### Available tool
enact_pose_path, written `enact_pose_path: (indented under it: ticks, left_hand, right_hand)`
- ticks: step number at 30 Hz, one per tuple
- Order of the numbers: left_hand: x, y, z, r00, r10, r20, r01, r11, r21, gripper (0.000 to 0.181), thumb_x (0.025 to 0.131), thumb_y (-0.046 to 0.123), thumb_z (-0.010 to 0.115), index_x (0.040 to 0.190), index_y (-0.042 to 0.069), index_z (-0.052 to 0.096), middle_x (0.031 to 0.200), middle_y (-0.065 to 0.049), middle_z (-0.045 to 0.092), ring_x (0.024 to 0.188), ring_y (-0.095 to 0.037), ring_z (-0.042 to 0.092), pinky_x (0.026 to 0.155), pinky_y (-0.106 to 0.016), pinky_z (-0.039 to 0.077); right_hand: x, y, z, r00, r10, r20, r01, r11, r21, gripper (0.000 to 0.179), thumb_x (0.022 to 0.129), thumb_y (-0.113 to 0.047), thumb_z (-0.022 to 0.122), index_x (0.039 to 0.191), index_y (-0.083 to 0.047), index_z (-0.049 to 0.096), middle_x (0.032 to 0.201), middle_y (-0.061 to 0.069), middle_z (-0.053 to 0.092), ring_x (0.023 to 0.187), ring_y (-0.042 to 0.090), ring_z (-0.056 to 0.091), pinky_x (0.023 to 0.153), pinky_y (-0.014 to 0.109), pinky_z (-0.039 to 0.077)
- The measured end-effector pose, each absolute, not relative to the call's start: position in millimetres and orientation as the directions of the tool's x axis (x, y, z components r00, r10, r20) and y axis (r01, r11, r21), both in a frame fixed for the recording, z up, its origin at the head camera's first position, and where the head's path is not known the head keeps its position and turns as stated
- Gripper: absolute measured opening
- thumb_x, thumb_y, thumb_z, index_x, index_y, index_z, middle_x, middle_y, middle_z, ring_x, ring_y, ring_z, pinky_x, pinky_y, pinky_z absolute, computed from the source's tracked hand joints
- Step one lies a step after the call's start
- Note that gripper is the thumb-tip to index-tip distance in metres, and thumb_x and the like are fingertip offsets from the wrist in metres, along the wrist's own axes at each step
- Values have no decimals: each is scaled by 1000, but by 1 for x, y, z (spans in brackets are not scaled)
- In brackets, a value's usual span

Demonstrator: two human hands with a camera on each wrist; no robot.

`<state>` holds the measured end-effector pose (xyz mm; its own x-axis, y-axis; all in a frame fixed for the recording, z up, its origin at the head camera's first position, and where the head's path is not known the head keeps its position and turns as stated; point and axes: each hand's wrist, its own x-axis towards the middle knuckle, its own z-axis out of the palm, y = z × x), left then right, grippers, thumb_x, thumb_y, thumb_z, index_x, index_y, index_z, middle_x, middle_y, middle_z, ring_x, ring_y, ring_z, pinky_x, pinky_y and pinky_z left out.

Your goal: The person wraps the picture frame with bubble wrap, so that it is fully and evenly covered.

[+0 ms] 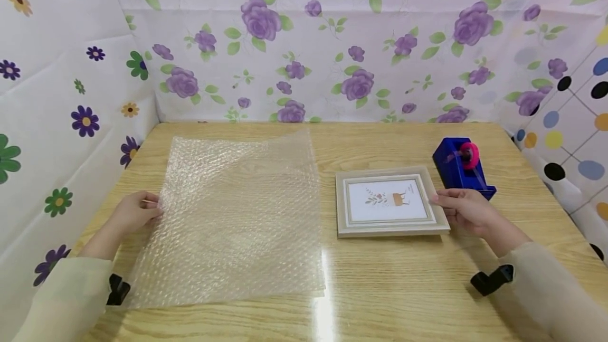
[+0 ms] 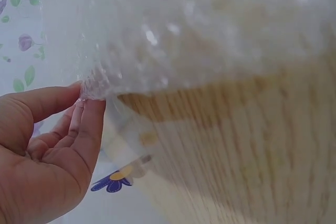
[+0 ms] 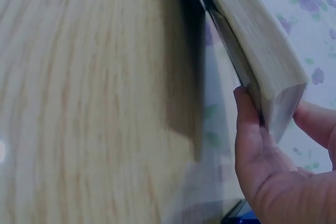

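A sheet of clear bubble wrap [image 1: 237, 220] lies spread over the left half of the table. My left hand [image 1: 135, 212] pinches its left edge between thumb and fingers; in the left wrist view the bubble wrap [image 2: 173, 51] rises a little off the wood there. On the right, my right hand [image 1: 467, 212] grips the right side of a pale picture frame [image 1: 391, 228] with a deer-like print, thumb on the front and fingers beneath. The right wrist view shows the picture frame [image 3: 262, 40] tilted, its side off the table, with a dark flap below its back.
A blue tape dispenser [image 1: 458, 170] with a pink-cored roll stands just behind my right hand. The wooden table [image 1: 380, 289] is bordered by flowered cloth [image 1: 304, 41] at the back and patterned cloths at both sides. Black wrist mounts [image 1: 494, 280] sit at the cuffs.
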<state>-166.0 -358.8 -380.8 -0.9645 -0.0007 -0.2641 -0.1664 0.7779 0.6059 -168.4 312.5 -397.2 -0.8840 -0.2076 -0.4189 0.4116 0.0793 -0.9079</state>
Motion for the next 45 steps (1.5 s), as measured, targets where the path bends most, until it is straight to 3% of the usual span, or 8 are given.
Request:
enact_pose_path:
  ticks: [3, 6, 8, 11, 18, 21, 30, 45]
  left_hand:
    - [-165, -359, -383, -964, 4, -264, -171, 755, 633, 39, 91, 3, 55, 117, -22, 41, 95, -25, 58, 73, -8, 55, 60, -21, 52]
    - [-167, -358, -383, -962, 12, -272, -181, 717, 673, 40, 91, 1, 55, 118, -23, 40, 93, -17, 59, 69, -3, 55, 60, -19, 53]
    - [-168, -355, -383, -958, 18, -285, -194, 693, 695, 41, 91, 1, 55, 120, -23, 39, 94, -15, 59, 69, -1, 55, 62, -18, 54]
    - [-168, -350, -382, -950, 26, -310, -216, 664, 716, 45, 91, 2, 56, 123, -23, 37, 98, -18, 59, 70, 1, 56, 64, -18, 55]
    - [-165, -338, -383, -941, 39, -337, -236, 639, 733, 46, 91, 3, 57, 123, -23, 37, 103, -26, 60, 71, -1, 58, 65, -20, 56]
    - [-164, -331, -383, -936, 38, -350, -251, 623, 741, 46, 91, 3, 57, 123, -23, 37, 101, -24, 60, 70, -1, 58, 65, -21, 56]
    - [-159, -314, -388, -921, 62, -385, -310, 483, 819, 43, 92, -1, 55, 123, -23, 33, 87, -2, 60, 71, 0, 59, 67, -20, 56]
    - [-151, -268, -393, -891, 195, -410, -352, 274, 895, 35, 92, -5, 51, 119, -22, 34, 86, -2, 59, 72, -4, 63, 70, -19, 57]
  right_hand:
    - [-166, 314, -393, -897, -204, -392, 391, 46, -919, 53, 96, -14, 56, 136, 8, 30, 87, -10, 70, 81, 3, 67, 72, 20, 56]
    - [-164, 314, -388, -907, -194, -374, 382, -5, -924, 19, 96, -13, 56, 112, -6, 53, 86, -8, 70, 79, 5, 67, 70, 20, 56]
    - [-163, 314, -385, -910, -189, -369, 381, -30, -924, 4, 96, -14, 56, 99, -14, 59, 86, -6, 71, 79, 6, 67, 70, 22, 56]
    - [-160, 312, -381, -912, -194, -361, 379, -65, -923, 10, 96, -13, 56, 93, -19, 62, 87, -5, 72, 80, 8, 68, 70, 23, 57]
    - [-157, 307, -376, -919, -222, -325, 354, -104, -930, 12, 97, -11, 52, 96, -18, 62, 91, -5, 72, 83, 8, 69, 71, 23, 57]
    - [-156, 306, -373, -924, -234, -304, 339, -127, -932, 15, 98, -10, 51, 96, -18, 64, 92, -4, 72, 83, 9, 69, 71, 23, 57]
    - [-151, 300, -368, -932, -222, -286, 325, -165, -931, 15, 97, -11, 53, 94, -18, 65, 90, -3, 73, 82, 8, 69, 69, 22, 57]
    - [-152, 297, -365, -933, -233, -275, 324, -206, -923, 12, 97, -11, 52, 97, -16, 63, 92, -2, 73, 83, 10, 69, 71, 24, 57]
